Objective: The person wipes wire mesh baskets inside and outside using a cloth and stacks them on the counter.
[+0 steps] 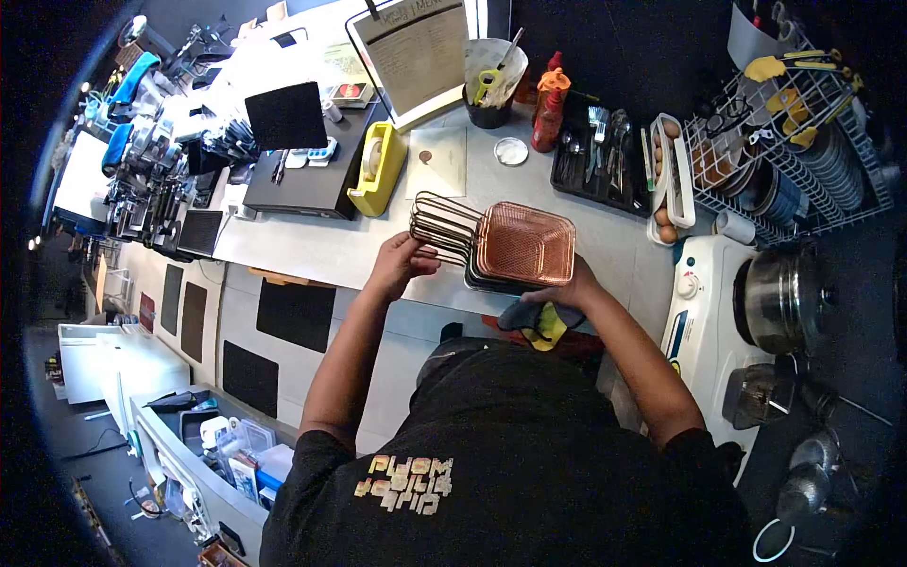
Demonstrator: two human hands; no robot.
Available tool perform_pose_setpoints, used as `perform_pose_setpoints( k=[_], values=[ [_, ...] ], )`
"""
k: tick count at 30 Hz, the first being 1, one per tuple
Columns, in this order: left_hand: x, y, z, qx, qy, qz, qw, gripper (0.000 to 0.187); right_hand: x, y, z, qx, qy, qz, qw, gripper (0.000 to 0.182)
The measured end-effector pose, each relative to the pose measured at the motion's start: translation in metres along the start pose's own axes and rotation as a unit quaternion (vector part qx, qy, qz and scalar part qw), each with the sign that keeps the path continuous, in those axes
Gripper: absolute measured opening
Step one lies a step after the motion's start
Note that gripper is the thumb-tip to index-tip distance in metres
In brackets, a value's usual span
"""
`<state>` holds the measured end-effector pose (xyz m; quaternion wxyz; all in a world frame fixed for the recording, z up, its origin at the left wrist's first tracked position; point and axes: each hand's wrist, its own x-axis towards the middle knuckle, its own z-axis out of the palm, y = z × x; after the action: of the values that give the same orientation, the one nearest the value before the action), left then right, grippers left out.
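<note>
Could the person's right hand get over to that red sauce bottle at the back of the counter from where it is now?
Probably yes: the right hand rests at the copper basket, and the counter between it and the red bottle looks bare, though it would have to reach over the basket.

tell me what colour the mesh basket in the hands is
Copper-pink mesh basket, clearest in the head view.

Yellow tape dispenser (377,170) left of the grip, red sauce bottle (549,111) and cutlery tray (599,161) beyond, steel pot (782,298) and dish rack (794,151) to the right.
</note>
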<state>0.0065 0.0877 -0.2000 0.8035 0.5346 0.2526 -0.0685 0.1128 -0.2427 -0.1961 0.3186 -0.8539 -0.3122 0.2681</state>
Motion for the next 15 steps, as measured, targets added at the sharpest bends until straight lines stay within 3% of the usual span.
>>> perform_pose_setpoints(
  k=[2,5,6,9,10,13,15],
  values=[
    [0.002,-0.010,0.000,-0.034,0.005,0.026,0.999,0.023,-0.008,0.007,-0.001,0.018,0.057,-0.009,0.998,0.118],
    [-0.003,-0.013,0.012,-0.066,0.045,0.060,0.995,0.015,-0.038,-0.015,-0.014,0.066,0.167,-0.035,0.983,0.125],
    [-0.002,-0.017,0.014,-0.069,0.062,0.076,0.993,0.015,-0.047,-0.018,-0.016,0.094,0.228,-0.083,0.966,0.096],
    [-0.001,-0.028,0.015,-0.080,0.098,0.109,0.986,0.015,-0.051,-0.017,-0.025,0.040,0.232,0.115,0.965,0.065],
    [0.000,-0.031,0.015,-0.082,0.104,0.117,0.984,0.015,-0.054,-0.046,-0.035,0.000,0.228,0.117,0.967,0.053],
    [0.005,-0.035,0.016,-0.081,0.130,0.138,0.979,0.013,-0.041,-0.052,-0.035,0.032,0.169,0.096,0.980,0.044],
    [0.008,-0.035,0.015,-0.079,0.135,0.161,0.975,0.012,-0.034,-0.058,-0.037,-0.007,0.183,0.089,0.979,0.040]
  ],
)
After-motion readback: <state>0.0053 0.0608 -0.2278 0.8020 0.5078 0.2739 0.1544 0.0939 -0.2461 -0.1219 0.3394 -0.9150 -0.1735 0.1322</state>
